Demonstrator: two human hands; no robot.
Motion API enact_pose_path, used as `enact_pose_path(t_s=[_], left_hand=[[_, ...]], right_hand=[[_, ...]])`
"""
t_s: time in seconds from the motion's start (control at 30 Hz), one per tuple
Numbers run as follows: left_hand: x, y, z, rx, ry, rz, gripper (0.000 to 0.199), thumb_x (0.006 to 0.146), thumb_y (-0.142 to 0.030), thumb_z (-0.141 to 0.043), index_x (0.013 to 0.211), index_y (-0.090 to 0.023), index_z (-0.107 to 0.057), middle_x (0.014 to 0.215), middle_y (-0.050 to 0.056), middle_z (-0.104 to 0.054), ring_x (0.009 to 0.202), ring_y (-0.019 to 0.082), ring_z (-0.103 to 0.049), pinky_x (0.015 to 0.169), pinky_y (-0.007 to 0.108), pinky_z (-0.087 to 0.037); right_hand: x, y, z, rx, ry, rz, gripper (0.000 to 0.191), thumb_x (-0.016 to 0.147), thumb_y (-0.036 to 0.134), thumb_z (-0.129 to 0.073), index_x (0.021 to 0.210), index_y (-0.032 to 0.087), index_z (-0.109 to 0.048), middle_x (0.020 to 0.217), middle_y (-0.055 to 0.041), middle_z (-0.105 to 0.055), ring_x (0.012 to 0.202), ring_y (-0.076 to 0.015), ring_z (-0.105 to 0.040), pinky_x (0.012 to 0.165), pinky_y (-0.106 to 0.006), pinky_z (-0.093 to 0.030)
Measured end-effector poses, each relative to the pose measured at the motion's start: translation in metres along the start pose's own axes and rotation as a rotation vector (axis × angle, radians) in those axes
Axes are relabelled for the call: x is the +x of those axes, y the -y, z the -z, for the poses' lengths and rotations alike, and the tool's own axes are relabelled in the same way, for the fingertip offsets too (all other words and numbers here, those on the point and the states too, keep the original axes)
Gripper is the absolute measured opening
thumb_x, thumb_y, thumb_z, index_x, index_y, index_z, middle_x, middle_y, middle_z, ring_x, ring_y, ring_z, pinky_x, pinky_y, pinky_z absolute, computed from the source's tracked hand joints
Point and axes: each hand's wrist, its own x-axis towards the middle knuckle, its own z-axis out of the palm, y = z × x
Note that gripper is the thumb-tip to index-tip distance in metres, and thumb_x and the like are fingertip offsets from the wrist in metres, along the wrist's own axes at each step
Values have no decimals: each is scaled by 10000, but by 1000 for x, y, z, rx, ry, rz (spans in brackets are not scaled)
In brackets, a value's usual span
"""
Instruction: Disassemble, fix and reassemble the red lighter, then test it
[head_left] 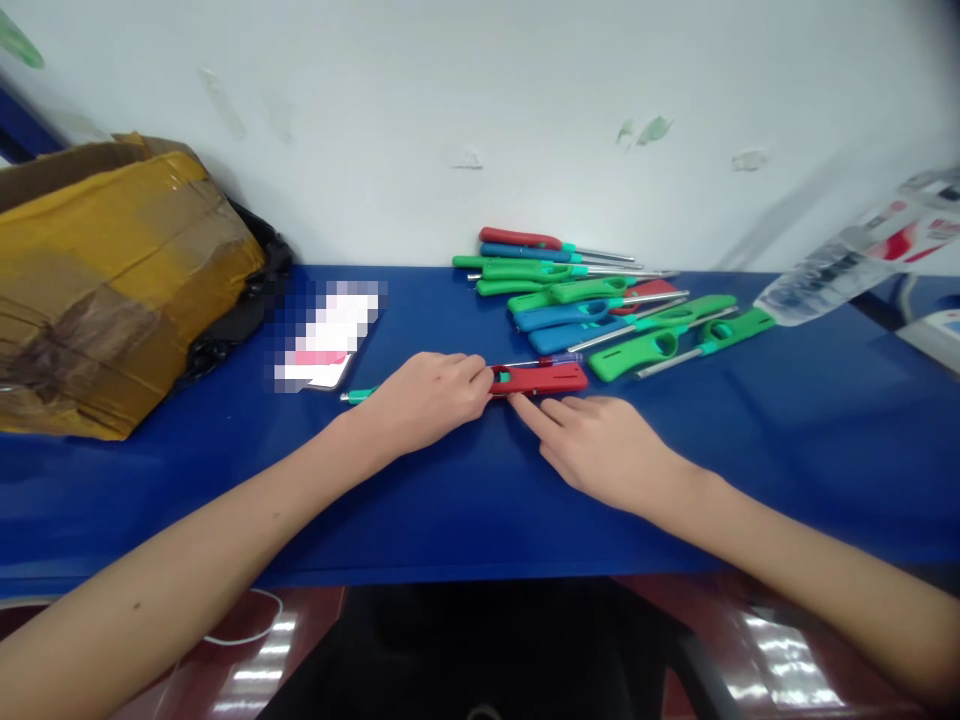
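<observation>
A red long-necked gas lighter [547,378] lies across the blue table in front of me. My left hand [427,405] is closed round its front part, with the fingers hiding the neck. Left of that hand a teal piece with a metal tip [358,396] sticks out; I cannot tell whether it belongs to the lighter. My right hand [600,450] rests on the table, its index finger stretched to the lighter's near edge by the trigger opening and the other fingers loosely bent. Just behind the lighter lies a thin metal shaft with a purple, see-through handle [559,358].
Several green, blue and red gas lighters [570,310] lie heaped by the wall. A taped cardboard box [127,290] stands at left beside a black plastic bag [225,325]. A blurred-out flat white item [334,335] lies near it. A clear bottle [847,255] is at right.
</observation>
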Motion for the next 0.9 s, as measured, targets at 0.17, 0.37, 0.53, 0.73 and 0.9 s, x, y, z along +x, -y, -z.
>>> enact_pose_path(t_s=[0.17,0.37,0.53,0.73,0.9], left_hand=[[0,0,0,19,5,-14,204,981,-195,-467,856,-109,-604,787,55,-638,686,178,-640,557,287,-424],[2,-1,3,-5,55,29,200,976,-203,-483,845,-110,-603,797,58,-638,703,183,-645,548,283,-403],[4,0,6,1,119,30,145,960,-188,-513,894,-100,-608,846,73,-638,751,192,-640,567,279,-403],[10,1,13,20,190,-14,134,954,-178,-512,889,-100,-599,840,71,-613,738,184,-620,605,280,-421],[13,2,15,6,241,-24,140,962,-165,-483,905,-103,-594,856,70,-614,752,185,-627,622,276,-431]], right_hand=[[3,9,2,-97,57,7,501,854,32,-474,1352,36,-532,728,-31,-652,520,-171,-599,468,-332,-275],[2,8,0,25,23,-10,481,881,85,-497,1361,61,-520,769,-29,-673,604,-168,-640,502,-320,-324],[2,7,0,88,37,-45,458,907,114,-465,1359,63,-514,792,-48,-699,637,-170,-651,526,-303,-352],[6,8,2,170,124,-120,483,891,127,-447,1366,53,-493,974,-100,-735,763,-205,-693,558,-316,-398],[11,14,10,125,233,-196,512,900,163,-452,1405,83,-469,915,-80,-731,696,-215,-693,483,-319,-319]])
